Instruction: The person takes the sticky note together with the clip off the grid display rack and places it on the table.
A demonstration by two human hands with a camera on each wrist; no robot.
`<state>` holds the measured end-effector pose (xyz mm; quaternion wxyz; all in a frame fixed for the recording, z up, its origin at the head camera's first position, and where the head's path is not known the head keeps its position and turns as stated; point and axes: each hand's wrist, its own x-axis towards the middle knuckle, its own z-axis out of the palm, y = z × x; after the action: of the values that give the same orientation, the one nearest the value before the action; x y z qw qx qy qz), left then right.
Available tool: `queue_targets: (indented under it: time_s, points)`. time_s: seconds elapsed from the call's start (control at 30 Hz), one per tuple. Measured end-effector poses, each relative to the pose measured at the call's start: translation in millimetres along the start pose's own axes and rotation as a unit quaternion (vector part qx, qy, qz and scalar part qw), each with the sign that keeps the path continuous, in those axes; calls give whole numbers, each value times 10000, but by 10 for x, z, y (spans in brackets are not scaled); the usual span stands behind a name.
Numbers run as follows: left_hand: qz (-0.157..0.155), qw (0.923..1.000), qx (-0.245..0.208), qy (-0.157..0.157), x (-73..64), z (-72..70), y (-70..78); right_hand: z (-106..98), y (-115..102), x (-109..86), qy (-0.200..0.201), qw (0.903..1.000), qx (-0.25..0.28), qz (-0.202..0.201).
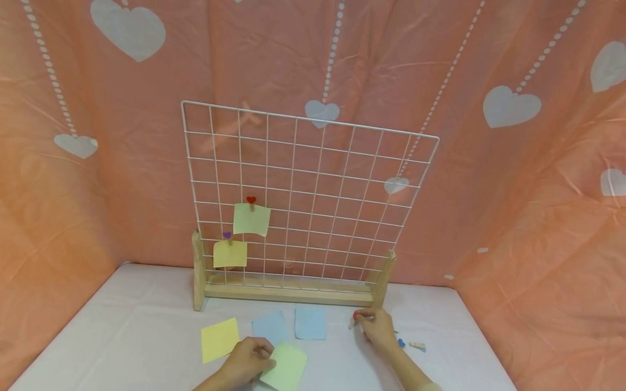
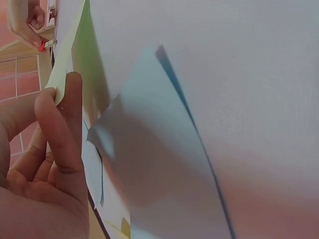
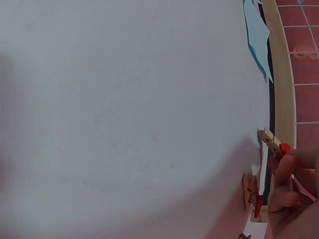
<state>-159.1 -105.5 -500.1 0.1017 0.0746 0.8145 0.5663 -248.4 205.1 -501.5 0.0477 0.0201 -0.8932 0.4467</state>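
My left hand (image 1: pixel 246 358) pinches a pale green sticky note (image 1: pixel 289 366) between thumb and fingers. The left wrist view shows that note raised on edge, with a blue sheet (image 2: pixel 149 129) beside it on the table. At the right, my right hand (image 1: pixel 380 330) pinches a small wooden clothespin (image 3: pixel 269 142) topped with a red heart. Two blue notes (image 1: pixel 310 324) and a yellow note (image 1: pixel 219 340) lie on the table. On the white wire grid, a green note (image 1: pixel 251 221) and a lower yellow note (image 1: pixel 230 255) hang from heart clothespins.
The grid stands in a wooden base (image 1: pixel 288 294) at the back of the table. Right of my right hand lie a blue heart clothespin (image 1: pixel 401 343) and another clothespin (image 1: pixel 417 345). An orange curtain (image 1: pixel 313 54) with white hearts surrounds the table.
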Motion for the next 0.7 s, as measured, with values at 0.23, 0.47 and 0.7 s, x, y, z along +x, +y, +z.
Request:
queue_targets:
  time_s: [0.23,0.47,0.7]
  points:
    - [382,9960,811,-33,38,46,-9,-48,17,20,-104,9988,-417,-218]
    - [597,9899,1278,-159,56,134,32,-85,-13,25,-267,9965,-716,-333]
    - [728,9818,1748,-155,62,212,42,-88,-14,38,-396,9953,-820,-342]
